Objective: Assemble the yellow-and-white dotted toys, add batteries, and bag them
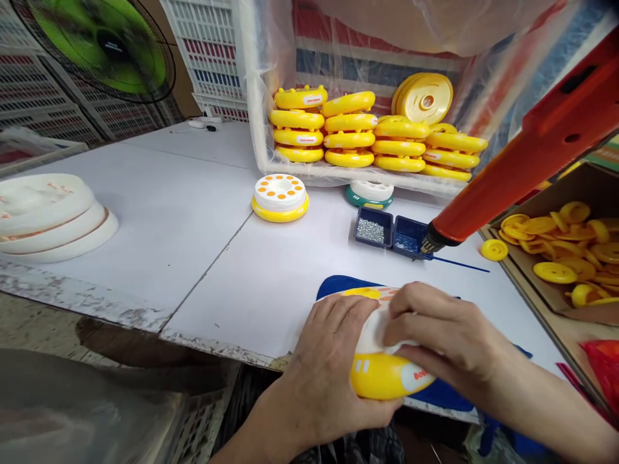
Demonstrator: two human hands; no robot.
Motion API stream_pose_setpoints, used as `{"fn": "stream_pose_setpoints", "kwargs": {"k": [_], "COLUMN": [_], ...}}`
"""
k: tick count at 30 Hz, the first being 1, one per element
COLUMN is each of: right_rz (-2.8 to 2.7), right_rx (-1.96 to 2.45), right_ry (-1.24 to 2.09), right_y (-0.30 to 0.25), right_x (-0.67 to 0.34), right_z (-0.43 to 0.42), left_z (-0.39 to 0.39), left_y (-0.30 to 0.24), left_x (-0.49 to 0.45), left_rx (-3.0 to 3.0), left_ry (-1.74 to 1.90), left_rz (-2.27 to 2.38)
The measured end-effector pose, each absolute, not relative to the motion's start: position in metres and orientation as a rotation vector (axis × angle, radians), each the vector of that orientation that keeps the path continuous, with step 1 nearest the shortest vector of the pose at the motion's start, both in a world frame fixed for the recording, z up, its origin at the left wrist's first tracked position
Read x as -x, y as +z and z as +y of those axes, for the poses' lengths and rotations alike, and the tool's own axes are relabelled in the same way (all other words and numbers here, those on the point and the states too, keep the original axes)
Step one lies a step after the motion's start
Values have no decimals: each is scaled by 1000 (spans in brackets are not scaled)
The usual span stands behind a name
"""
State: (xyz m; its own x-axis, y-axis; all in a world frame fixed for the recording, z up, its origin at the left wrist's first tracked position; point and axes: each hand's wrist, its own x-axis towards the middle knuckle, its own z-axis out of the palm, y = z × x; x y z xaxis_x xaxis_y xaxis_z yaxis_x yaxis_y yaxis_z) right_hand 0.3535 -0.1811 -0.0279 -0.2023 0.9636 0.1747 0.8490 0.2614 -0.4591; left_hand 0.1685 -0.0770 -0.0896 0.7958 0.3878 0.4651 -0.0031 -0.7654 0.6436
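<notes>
Big white work table (193, 258) fills most of the shot, with stacked plastic crates (207, 51) and a green fan (101, 48) behind it and a clear plastic sheet (261, 51) hanging at the back. On the right there's a cardboard box (512, 219) full of loose yellow discs (556, 232). Stacks of yellow round toys (348, 129) sit against the sheet, and some have white labels, but they're too small to read. Only writing I can make out is a red "BOU" on a white strip on the yellow-and-white toy (387, 377), and the rest curves out of sight. That toy is up over a blue mat (445, 396), can't tell if it's touching, and both the left hand (329, 367) and right hand (440, 328) are gripping it, fingers wrapped over the white top. A red tool (522, 161) with a black tip pokes in from the right, just above two small blue boxes (391, 233), one holding silver bits (370, 230).
</notes>
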Motion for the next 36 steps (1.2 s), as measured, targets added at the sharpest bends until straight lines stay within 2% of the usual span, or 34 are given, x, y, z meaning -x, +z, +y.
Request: {"fn": "stream_pose_setpoints", "kwargs": {"k": [6,13,20,24,36], "right_rz": [-1887,-1724,-2107,-2095,-2266], "right_rx": [1762,1677,1621,1783,1695], "right_ry": [224,261,374,273,109], "right_y": [-40,-34,-29,-30,-19], "right_x": [-382,-378,-357,-359,-343], "right_z": [-205,-214,-184,-189,-182], "left_z": [-71,-69,-72,-72,-75], "left_y": [-88,-84,-86,-88,-87], "left_x": [-166,-165,-166,-165,-170], "left_rx": [-2337,-2339,-2339,-2319,-2331], "left_ry": [686,667,724,716,798], "left_rz": [312,308,289,315,294]}}
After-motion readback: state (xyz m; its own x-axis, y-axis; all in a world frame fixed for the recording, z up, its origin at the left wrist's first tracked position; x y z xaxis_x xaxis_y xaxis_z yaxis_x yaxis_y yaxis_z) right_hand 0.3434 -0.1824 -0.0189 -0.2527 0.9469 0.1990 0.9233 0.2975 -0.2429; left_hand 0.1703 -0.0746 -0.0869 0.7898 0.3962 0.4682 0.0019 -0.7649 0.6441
